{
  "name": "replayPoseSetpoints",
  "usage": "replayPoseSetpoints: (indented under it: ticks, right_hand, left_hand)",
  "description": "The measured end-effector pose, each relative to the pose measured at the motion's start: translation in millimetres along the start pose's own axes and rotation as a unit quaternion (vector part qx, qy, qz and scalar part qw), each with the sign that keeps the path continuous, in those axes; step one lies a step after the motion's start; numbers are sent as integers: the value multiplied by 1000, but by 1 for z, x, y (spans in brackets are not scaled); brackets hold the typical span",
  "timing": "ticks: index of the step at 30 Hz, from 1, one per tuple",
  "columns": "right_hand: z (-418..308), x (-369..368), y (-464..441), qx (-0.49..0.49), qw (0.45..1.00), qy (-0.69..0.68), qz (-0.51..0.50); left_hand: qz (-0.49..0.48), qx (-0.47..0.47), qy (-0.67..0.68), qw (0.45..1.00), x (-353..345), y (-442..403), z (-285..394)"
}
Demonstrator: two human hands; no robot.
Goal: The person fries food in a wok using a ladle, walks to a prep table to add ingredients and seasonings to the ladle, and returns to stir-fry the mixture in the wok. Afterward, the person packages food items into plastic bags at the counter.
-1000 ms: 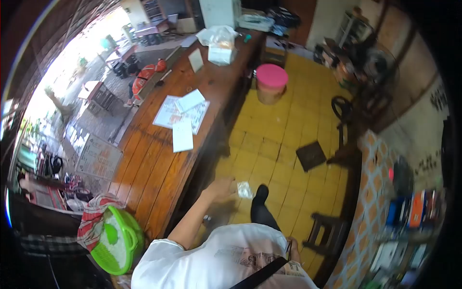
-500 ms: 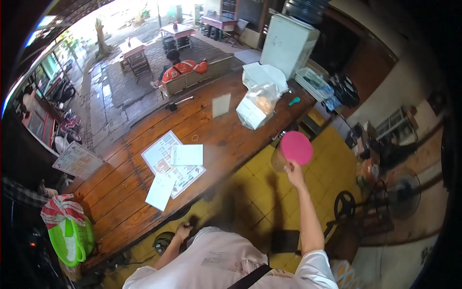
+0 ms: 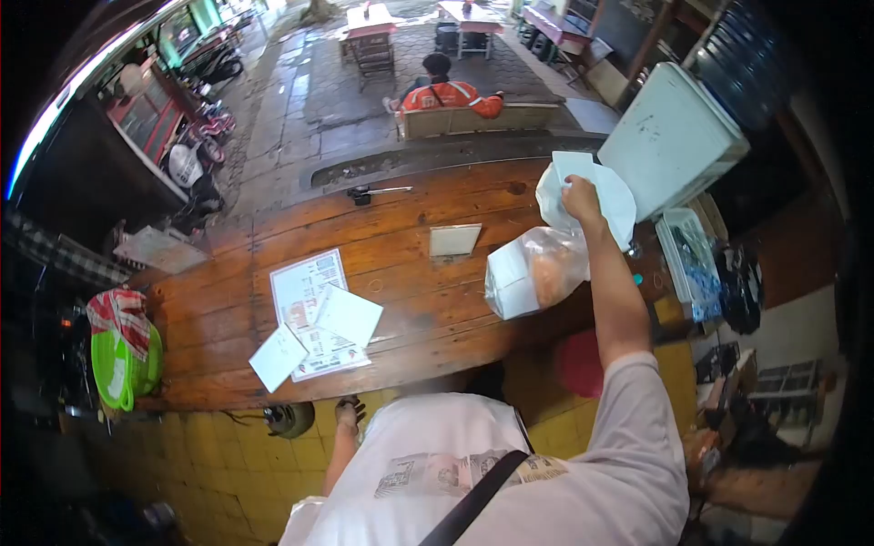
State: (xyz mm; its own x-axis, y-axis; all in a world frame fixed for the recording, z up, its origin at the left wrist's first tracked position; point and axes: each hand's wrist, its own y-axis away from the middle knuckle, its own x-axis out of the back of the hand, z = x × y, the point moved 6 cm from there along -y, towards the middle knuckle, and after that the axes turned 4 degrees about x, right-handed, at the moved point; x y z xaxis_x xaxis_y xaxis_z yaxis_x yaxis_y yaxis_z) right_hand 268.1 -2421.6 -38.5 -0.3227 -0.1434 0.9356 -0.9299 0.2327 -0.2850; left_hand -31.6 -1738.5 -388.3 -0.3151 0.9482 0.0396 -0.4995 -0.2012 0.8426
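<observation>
My right hand [image 3: 581, 197] reaches over the far right of the wooden counter [image 3: 401, 309], its fingers closed on a white card [image 3: 573, 165] above a white plastic bag [image 3: 614, 205]. Nearer to me lies a clear plastic bag [image 3: 537, 271] with a white box and something orange inside. My left hand [image 3: 349, 411] hangs low by the counter's near edge, fingers apart, holding nothing that shows. On the counter left of centre, two white papers [image 3: 349, 316] overlap a printed sheet [image 3: 309, 282]. A small white board [image 3: 455, 239] stands behind them.
A green basket [image 3: 127, 369] with a red-striped cloth sits at the left end. A white cabinet [image 3: 669, 136] and a tray [image 3: 689, 259] are at the right. Below is a pink lid [image 3: 581, 364]. A person in orange [image 3: 446, 96] sits on a bench beyond the counter.
My view has turned toward the counter. My right hand has left the pink lid and moved to the far right of the counter, onto the white card. My left hand stays low.
</observation>
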Motion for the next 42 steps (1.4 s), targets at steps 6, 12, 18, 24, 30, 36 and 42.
replayPoseSetpoints:
  ticks: [6, 12, 18, 24, 30, 36, 42]
  right_hand:
    - [50, -111, -20, 31, 892, 100, -441]
    - [56, -91, -20, 66, 862, 16, -503]
    - [99, -126, -46, 138, 865, -13, -483]
    - [113, -125, -37, 272, 914, 13, -300]
    - [-42, 73, 3, 193, 976, -49, -91]
    - [-263, 155, 116, 405, 885, -220, 64]
    - [-464, 117, 254, 500, 841, -198, -65]
  left_hand:
    - [134, 33, 163, 977, -40, 68, -108]
    - [147, 110, -119, 976, -90, 138, -229]
    - [147, -29, -311, 938, -115, 117, -212]
    - [174, -75, -54, 980, -154, 157, -83]
    - [208, -165, -175, 948, -151, 222, 12]
    - [99, -197, -68, 973, -80, 225, 5]
    - [253, -152, -117, 948, 91, 257, -84]
